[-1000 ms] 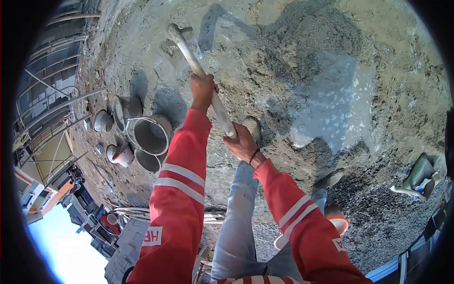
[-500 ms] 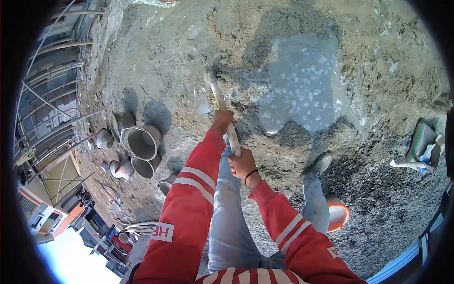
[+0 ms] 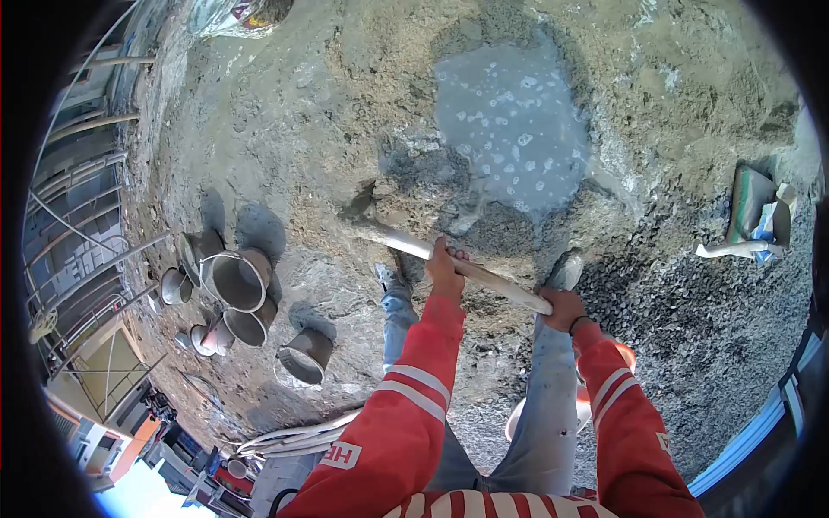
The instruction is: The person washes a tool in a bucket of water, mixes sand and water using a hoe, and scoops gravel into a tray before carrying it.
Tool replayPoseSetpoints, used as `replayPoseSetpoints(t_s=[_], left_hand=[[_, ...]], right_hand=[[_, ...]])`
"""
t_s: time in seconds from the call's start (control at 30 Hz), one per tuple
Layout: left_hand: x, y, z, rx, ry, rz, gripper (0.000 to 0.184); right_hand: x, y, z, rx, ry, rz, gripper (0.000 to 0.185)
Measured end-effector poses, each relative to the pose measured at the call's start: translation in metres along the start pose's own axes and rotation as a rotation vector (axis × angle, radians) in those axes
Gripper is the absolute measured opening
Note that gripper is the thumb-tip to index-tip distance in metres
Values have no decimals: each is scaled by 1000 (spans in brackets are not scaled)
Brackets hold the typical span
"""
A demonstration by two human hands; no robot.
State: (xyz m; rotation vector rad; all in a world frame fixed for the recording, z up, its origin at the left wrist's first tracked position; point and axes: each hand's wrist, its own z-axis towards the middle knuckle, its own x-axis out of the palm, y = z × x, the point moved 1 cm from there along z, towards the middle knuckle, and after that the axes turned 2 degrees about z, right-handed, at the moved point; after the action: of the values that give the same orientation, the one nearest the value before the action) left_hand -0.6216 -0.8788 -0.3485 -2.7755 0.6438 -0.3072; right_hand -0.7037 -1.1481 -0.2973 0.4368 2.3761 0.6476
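Observation:
A hoe with a pale wooden handle (image 3: 414, 245) slants across in front of me. Its dark blade (image 3: 359, 204) is at the far left end, close to the sandy ground. My left hand (image 3: 446, 266) is closed round the middle of the handle. Near the handle's other end, my right hand (image 3: 563, 309) is closed on it too, with a dark band on that wrist. Beyond the hoe lies a pool of grey water (image 3: 509, 129) with pale bubbles, ringed by a wet sand and cement mix (image 3: 622, 155).
Several mortar-stained buckets (image 3: 237, 283) stand at left, with one more bucket (image 3: 306, 356) tipped nearer me. Dark gravel (image 3: 682, 345) spreads at right. A torn sack (image 3: 756, 207) lies beyond it. An orange-rimmed bucket (image 3: 625, 354) is partly behind my right leg. Scaffold poles (image 3: 95, 129) line the far left.
The hoe has swung from pointing away to lying crosswise, its blade now lower and farther left. Both hands have moved right with it, and my left foot now shows.

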Motion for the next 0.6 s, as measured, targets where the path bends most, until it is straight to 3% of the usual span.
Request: replayPoseSetpoints(t_s=[0.03, 0.1, 0.17, 0.27, 0.33, 0.4, 0.47, 0.53, 0.6], left_hand=[[-5, 2, -7, 38, 24, 5, 25], [-11, -10, -22, 105, 70, 64, 25], [-15, -16, -53, 166, 72, 206, 21], [-21, -3, -112, 257, 217, 618, 24], [-30, 22, -148, 69, 399, 739, 31], [-31, 64, -192, -290, 542, 599, 36], [-52, 104, -218, -618, 597, 927, 55], [-35, 146, -260, -787, 950, 952, 50], [-23, 203, -280, -756, 1037, 1164, 37]], right_hand=[[3, -1, 0, 89, -25, -41, 29], [0, 23, -1, 8, -77, 153, 42], [-18, 92, -9, -2, -3, 243, 57], [6, 154, -10, 32, -82, 465, 55], [-1, 150, -35, 203, -110, 637, 49], [-12, 110, -59, 242, -239, 705, 47], [-32, 65, -85, 380, -397, 779, 43], [-69, 18, -107, 476, -579, 777, 40], [-97, -36, -120, 516, -798, 731, 38]])
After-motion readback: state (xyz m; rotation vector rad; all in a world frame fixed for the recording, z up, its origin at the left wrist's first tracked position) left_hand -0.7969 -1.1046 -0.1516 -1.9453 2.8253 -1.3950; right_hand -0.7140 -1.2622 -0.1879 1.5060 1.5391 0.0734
